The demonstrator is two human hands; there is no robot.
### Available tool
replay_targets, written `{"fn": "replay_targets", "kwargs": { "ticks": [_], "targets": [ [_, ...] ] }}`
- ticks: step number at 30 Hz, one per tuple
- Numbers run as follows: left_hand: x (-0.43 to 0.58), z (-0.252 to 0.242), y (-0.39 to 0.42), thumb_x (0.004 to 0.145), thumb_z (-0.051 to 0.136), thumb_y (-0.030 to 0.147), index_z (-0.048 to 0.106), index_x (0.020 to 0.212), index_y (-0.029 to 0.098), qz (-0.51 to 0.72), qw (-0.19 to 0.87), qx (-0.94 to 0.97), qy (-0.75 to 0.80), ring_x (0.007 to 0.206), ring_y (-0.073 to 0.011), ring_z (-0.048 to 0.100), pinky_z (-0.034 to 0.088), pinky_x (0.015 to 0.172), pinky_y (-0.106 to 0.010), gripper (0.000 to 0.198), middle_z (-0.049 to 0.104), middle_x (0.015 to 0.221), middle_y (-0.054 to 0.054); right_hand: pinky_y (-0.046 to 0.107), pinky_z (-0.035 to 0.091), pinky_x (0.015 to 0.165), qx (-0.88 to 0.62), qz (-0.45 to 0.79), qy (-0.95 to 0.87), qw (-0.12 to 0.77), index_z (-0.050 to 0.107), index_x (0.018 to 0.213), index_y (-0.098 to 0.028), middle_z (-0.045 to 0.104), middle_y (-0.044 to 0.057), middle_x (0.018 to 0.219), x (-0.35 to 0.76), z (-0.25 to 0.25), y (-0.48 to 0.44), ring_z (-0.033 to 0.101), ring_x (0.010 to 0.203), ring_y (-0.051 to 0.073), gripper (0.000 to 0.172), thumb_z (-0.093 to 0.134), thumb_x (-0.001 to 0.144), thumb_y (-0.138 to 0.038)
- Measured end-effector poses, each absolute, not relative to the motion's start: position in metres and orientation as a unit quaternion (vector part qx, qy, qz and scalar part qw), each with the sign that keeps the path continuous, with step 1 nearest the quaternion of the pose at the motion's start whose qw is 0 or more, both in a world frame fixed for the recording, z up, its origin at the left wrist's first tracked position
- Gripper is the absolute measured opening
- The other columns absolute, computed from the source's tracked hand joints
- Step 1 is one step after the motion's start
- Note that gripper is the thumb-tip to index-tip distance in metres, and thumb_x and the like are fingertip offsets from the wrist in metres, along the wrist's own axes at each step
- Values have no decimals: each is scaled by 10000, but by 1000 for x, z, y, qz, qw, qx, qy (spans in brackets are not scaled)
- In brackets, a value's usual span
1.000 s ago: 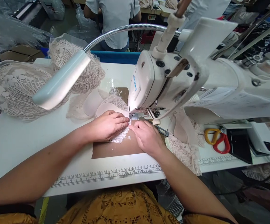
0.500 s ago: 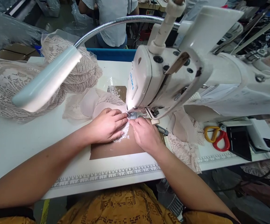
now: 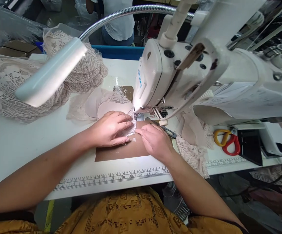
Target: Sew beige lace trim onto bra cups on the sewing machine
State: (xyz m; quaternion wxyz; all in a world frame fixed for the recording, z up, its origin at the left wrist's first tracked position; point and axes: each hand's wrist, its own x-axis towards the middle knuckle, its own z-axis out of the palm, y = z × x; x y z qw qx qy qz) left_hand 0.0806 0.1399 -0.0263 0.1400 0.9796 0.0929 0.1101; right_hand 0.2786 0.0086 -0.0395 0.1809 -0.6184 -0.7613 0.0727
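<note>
A pale lace bra cup piece point(image 3: 115, 109) lies at the sewing machine point(image 3: 150, 78), its lace edge beside the presser foot area. My left hand point(image 3: 114, 128) rests flat on the lace, fingers stretched out toward the needle. Just right of it, my right hand point(image 3: 155, 139) is closed, with thumb and forefinger pinched at the lace's right edge. The needle point itself is too small to make out. Beneath both hands is a brown sheet point(image 3: 121, 152) on the white table.
Lace pieces point(image 3: 82, 71) are piled at the left under a lamp point(image 3: 50, 71). More lace pieces point(image 3: 191, 139) lie right of the machine, near scissors point(image 3: 228, 141) and a dark, flat device point(image 3: 249, 146). A printed ruler point(image 3: 121, 177) runs along the front edge. A person point(image 3: 117, 22) sits beyond.
Both hands have drawn slightly toward me, away from the needle. More of the lace shows between my left fingertips and the machine. The whole view has shifted a little.
</note>
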Motion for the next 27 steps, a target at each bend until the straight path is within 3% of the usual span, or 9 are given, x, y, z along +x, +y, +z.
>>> {"fn": "replay_targets", "kwargs": {
  "ticks": [4, 6, 14, 17, 22, 27],
  "targets": [
    [80, -26, 135, 955, 503, 378, 676, 1027, 151, 107, 162, 976, 93, 863, -211, 610, 471, 776, -330, 295, 665, 971, -102, 310, 398, 754, -579, 66, -793, 176, 699, 1080, -198, 638, 51, 884, 279, -42, 8, 511, 799, 182, 340, 455, 876, -79],
    [82, -28, 134, 981, 444, 312, 672, 888, 150, 110, 168, 973, 113, 762, -185, 587, 447, 695, -298, 295, 647, 840, -77, 308, 388, 744, -571, 55, -802, 168, 698, 1084, -203, 625, 48, 869, 279, -42, 8, 493, 785, 179, 348, 457, 872, -69],
    [80, -18, 146, 975, 423, 330, 551, 761, 157, 71, 426, 887, 164, 636, -119, 518, 421, 613, -228, 303, 570, 702, -7, 306, 371, 732, -567, 38, -808, 155, 703, 1062, -199, 604, 44, 836, 278, -45, 9, 465, 767, 178, 315, 449, 907, -95],
    [80, -17, 146, 986, 400, 326, 576, 741, 152, 62, 378, 914, 133, 666, -134, 521, 427, 658, -255, 348, 584, 725, -29, 305, 368, 742, -563, 33, -812, 152, 697, 1074, -198, 602, 47, 845, 279, -45, 8, 467, 781, 181, 316, 451, 902, -97],
    [78, -23, 144, 977, 468, 301, 668, 1130, 180, 61, 296, 950, 74, 923, -190, 605, 442, 841, -302, 279, 678, 1014, -79, 304, 369, 735, -555, 32, -817, 153, 694, 1088, -191, 600, 50, 849, 281, -43, 7, 463, 782, 185, 328, 478, 870, -73],
    [78, -29, 142, 991, 441, 328, 681, 1172, 194, 72, 175, 981, 35, 809, -194, 575, 420, 715, -319, 329, 648, 914, -89, 301, 367, 704, -545, 35, -818, 181, 707, 1058, -188, 608, 45, 826, 281, -43, 6, 466, 760, 178, 325, 500, 848, -52]
  ]
}}
